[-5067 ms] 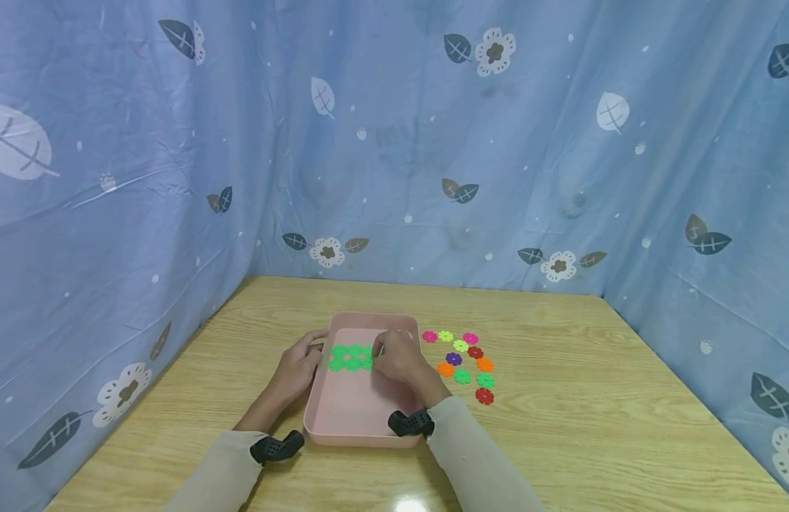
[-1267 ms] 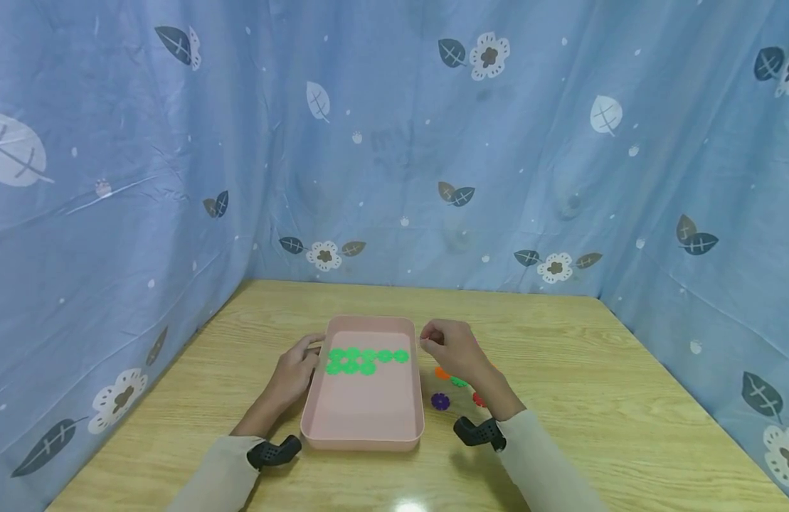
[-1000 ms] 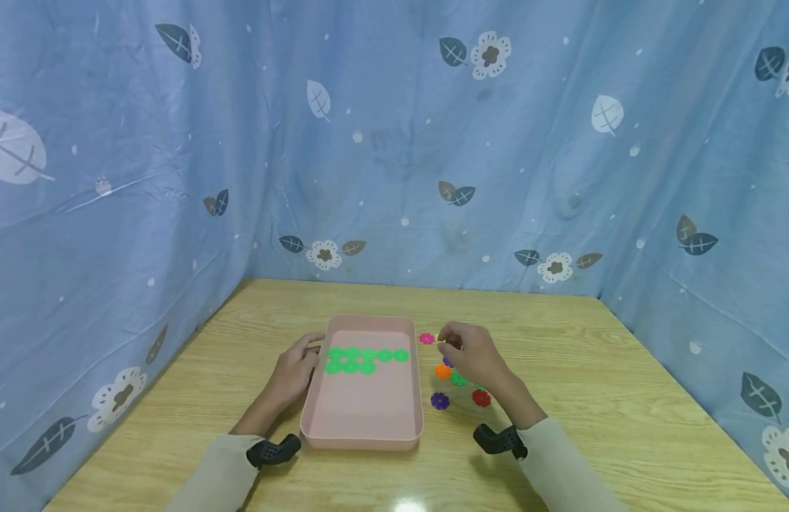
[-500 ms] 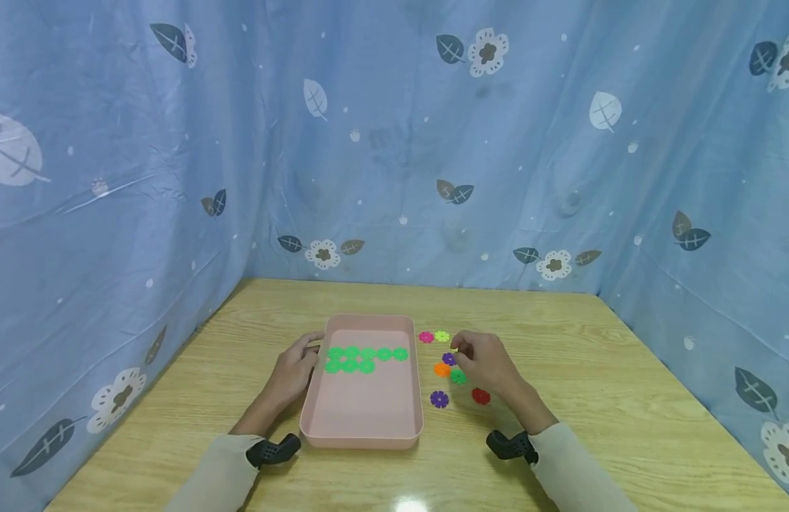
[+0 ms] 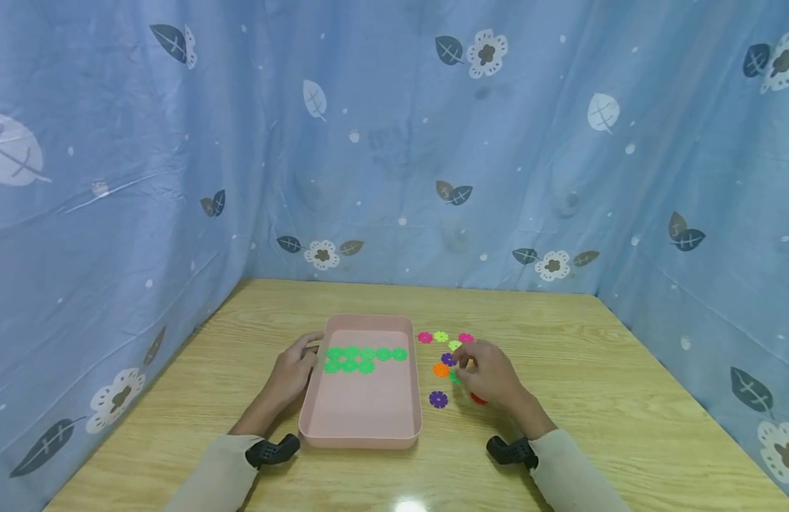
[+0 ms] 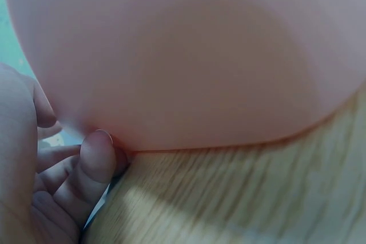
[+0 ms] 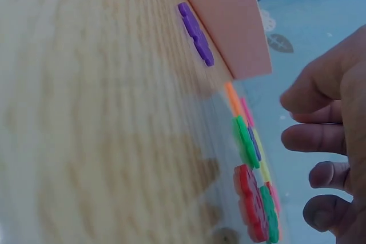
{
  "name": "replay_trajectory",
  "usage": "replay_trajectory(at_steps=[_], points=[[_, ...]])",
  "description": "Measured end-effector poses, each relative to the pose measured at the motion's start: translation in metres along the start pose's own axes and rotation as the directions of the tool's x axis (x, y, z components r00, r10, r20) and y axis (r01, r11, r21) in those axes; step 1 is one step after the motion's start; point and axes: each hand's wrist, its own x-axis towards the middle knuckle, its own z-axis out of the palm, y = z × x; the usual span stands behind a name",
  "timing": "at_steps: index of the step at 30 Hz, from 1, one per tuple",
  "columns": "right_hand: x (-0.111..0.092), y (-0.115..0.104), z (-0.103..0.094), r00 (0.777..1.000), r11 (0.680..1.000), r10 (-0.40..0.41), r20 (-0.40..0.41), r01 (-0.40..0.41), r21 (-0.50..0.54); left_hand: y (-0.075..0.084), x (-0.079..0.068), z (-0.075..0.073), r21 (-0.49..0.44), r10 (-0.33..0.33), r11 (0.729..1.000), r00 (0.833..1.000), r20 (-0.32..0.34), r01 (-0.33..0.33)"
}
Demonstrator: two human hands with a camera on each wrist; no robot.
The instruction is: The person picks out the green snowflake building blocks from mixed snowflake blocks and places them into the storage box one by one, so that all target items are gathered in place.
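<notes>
My left hand (image 5: pixel 293 370) rests against the outer left side of a pink tray (image 5: pixel 362 442); its thumb (image 6: pixel 97 155) touches the wall near the bottom edge. Inside the tray, several green flower-shaped plastic discs (image 5: pixel 350 366) lie flat in two rows, the far row longer. Right of the tray, my right hand (image 5: pixel 494 375) hovers over loose flower discs, fingers bent and parted with nothing between them in the right wrist view. Below its fingertips are a purple disc (image 5: pixel 448 359), an orange disc (image 5: pixel 441 370) and a partly hidden green disc (image 7: pixel 246 143).
Pink (image 5: pixel 466 338) and yellow discs (image 5: pixel 441 336) lie beyond the right hand. Another purple disc (image 5: pixel 438 399) sits near the tray's right wall. A red disc (image 7: pixel 250 204) is partly under the hand. A blue patterned curtain (image 5: pixel 394 156) surrounds the wooden table (image 5: pixel 560 370).
My right hand has left the tray and moved right over the loose discs, lately drawing nearer. The tray's far green row has grown, and a purple disc lies nearer me. My left hand stays put.
</notes>
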Motion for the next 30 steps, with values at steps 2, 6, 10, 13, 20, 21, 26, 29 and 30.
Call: replay_trajectory(at_steps=[2,6,10,13,20,21,26,29,30], points=[[-0.001,0.002,0.001,1.000,1.000,0.021,0.020,-0.022,0.012,-0.001,0.000,-0.001,0.001,-0.007,1.000,1.000,0.000,0.007],[-0.002,0.007,0.004,0.997,0.998,0.060,0.048,-0.061,0.025,-0.002,0.000,-0.001,0.004,-0.009,1.000,1.000,0.007,0.009],[-0.003,0.010,0.005,0.994,0.996,0.084,0.073,-0.087,0.029,-0.001,0.000,-0.002,0.004,0.002,1.000,1.000,0.010,-0.002],[-0.004,0.011,0.005,0.992,0.996,0.086,0.088,-0.087,0.012,0.000,0.000,-0.002,0.004,0.007,1.000,1.000,0.010,-0.007],[-0.003,0.011,0.005,0.990,0.997,0.082,0.114,-0.083,0.001,-0.001,0.001,-0.002,0.009,0.008,1.000,1.000,0.003,-0.008],[-0.003,0.011,0.005,0.990,0.996,0.083,0.117,-0.085,0.007,-0.001,0.001,-0.002,0.010,0.007,1.000,1.000,0.002,-0.007],[-0.004,0.011,0.004,0.984,0.992,0.118,0.133,-0.124,0.036,-0.002,0.000,-0.001,0.013,-0.001,1.000,1.000,0.003,0.001],[-0.005,0.012,0.003,0.981,0.988,0.138,0.139,-0.146,0.048,-0.001,0.000,0.000,0.007,-0.003,1.000,1.000,0.006,0.003],[-0.005,0.012,0.004,0.981,0.988,0.141,0.136,-0.149,0.050,-0.001,0.000,0.000,0.005,-0.003,1.000,1.000,0.006,0.003]])
